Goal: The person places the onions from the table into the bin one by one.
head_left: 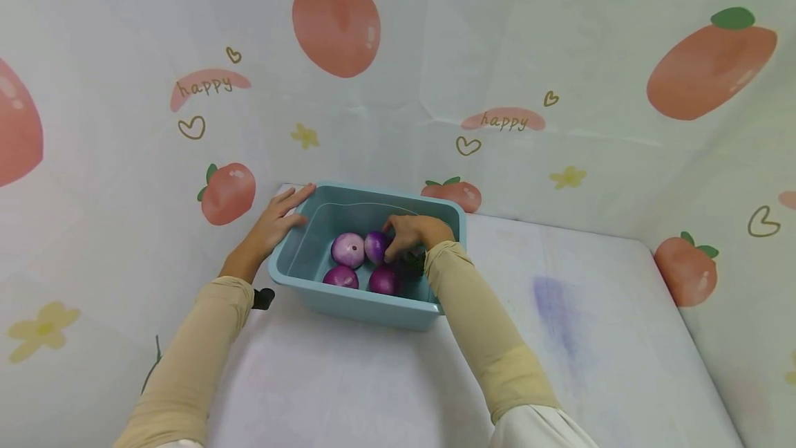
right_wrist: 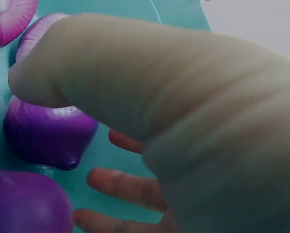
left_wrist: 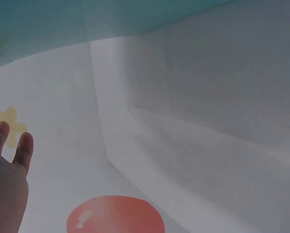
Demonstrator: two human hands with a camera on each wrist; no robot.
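Note:
A light-blue plastic bin stands on the table and holds several purple onions. My left hand rests on the bin's left rim with its fingers extended; part of it shows at the edge of the left wrist view. Inside the bin, my right hand has its thumb and a finger around a purple onion. In the right wrist view the thumb crosses that onion, while other fingers spread beside it. A paler onion lies to its left. Two darker onions sit nearer the front wall.
A dark object shows under the right hand, partly covered. A small black piece is at the left wrist. The white table extends to the right; a fruit-printed sheet hangs close behind the bin.

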